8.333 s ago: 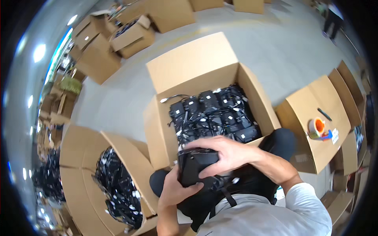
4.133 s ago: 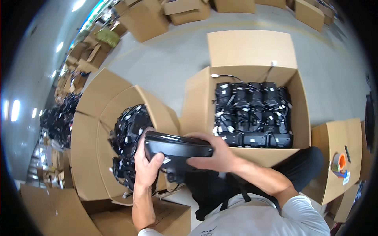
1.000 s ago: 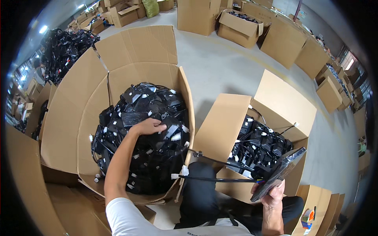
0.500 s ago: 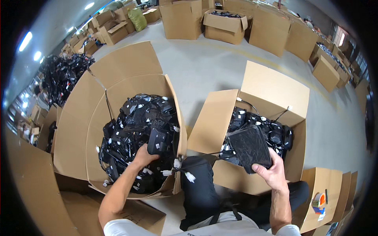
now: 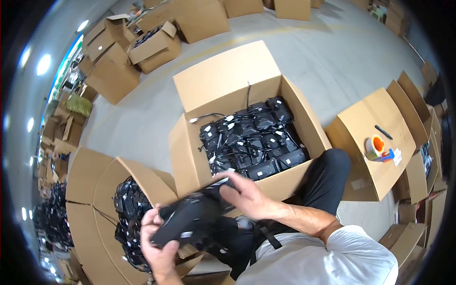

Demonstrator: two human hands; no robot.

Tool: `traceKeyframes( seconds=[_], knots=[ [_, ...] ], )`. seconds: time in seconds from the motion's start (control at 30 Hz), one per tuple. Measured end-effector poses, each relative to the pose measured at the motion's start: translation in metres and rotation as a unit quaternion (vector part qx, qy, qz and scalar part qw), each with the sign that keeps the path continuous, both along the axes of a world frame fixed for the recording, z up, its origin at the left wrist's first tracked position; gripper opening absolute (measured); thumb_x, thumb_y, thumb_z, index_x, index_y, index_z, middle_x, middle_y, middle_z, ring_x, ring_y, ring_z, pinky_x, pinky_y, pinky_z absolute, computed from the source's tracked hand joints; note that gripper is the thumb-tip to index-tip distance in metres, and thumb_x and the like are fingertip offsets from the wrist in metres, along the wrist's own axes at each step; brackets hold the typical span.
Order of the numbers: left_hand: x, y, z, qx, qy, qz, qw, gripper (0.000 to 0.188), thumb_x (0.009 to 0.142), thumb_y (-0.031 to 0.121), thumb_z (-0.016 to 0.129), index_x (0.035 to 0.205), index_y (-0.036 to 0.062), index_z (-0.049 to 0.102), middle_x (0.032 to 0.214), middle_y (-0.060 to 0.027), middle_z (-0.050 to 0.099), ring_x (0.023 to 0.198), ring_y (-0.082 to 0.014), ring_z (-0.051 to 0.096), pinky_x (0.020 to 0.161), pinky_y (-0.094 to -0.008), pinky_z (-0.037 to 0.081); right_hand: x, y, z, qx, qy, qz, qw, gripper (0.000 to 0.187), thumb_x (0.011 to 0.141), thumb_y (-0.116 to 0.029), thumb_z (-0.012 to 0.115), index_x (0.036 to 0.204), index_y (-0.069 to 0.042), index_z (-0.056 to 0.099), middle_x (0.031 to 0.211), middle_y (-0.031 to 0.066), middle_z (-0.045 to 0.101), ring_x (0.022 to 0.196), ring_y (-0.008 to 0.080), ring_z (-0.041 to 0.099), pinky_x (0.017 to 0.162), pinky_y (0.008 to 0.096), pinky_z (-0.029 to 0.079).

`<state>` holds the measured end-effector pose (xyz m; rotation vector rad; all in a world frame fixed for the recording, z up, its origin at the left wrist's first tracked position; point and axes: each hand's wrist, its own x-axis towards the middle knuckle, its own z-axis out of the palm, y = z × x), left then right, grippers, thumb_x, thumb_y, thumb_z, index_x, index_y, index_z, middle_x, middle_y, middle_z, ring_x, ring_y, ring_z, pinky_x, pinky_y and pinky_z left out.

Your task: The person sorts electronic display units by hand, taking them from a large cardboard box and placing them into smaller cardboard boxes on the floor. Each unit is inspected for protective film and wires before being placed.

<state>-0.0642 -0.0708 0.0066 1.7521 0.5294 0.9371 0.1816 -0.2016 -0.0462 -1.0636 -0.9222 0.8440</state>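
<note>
In front of me a black plastic unit (image 5: 187, 217) with a small white label is held tilted above my lap. My left hand (image 5: 159, 244) is closed around its near left end, thumb on top. My right hand (image 5: 247, 195) grips at its far right end, fingers bent over dark material there. Motion blurs this area, and I cannot tell whether one unit or two are held. Just beyond stands an open carton (image 5: 223, 80) with several black units (image 5: 259, 123), cables and white connectors inside. At lower left, a larger carton (image 5: 95, 190) holds more black units (image 5: 130, 202).
To the right, a closed carton (image 5: 351, 142) bears an orange and white tape roll (image 5: 375, 145), a blue and red piece beside it and a dark pen (image 5: 384, 132). More cartons (image 5: 111, 71) line the far floor. My bent knee (image 5: 332, 164) touches the open carton's near side.
My view has swung right. My left hand has left the larger carton and now grips a black unit. My right hand has come in beside it, over my lap.
</note>
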Motion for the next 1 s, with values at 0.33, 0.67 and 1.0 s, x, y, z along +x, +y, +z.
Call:
traceKeyframes(
  seconds=[0.33,0.67,1.0],
  knots=[
    [0.114,-0.081,-0.06,0.073,0.143,0.032,0.987,0.053,0.086,0.005,0.057,0.136,-0.0045,0.043,0.134,-0.0179,0.051,0.121,-0.0235,0.051,0.106,-0.0353,0.041,0.018,-0.078,-0.034,-0.092,-0.004,-0.107,0.99,0.065,0.084,-0.021,0.08,0.132,0.001,0.042,0.102,0.0147,0.067,0.094,0.0177,0.064,0.085,0.0328,0.052],
    [0.157,-0.026,-0.029,-0.151,0.318,-0.23,0.907,0.044,0.075,0.002,0.078,0.115,-0.0027,0.063,0.109,-0.0085,0.066,0.101,-0.0162,0.061,0.091,-0.0308,0.049,0.1,-0.073,-0.002,-0.127,-0.154,-0.074,0.977,0.059,0.079,-0.036,0.082,0.119,-0.001,0.056,0.097,0.0189,0.071,0.092,0.0327,0.072,0.08,0.0394,0.056],
    [0.229,0.001,-0.069,-0.325,0.047,-0.124,0.937,0.061,0.09,0.024,0.069,0.138,-0.0034,0.043,0.121,-0.0156,0.061,0.106,-0.0267,0.065,0.093,-0.0402,0.055,0.102,-0.083,-0.048,-0.222,0.118,0.268,0.93,0.066,0.091,-0.015,0.071,0.146,-0.002,0.037,0.075,0.0022,0.062,0.06,0.0087,0.061,0.055,0.0237,0.051]
  ],
)
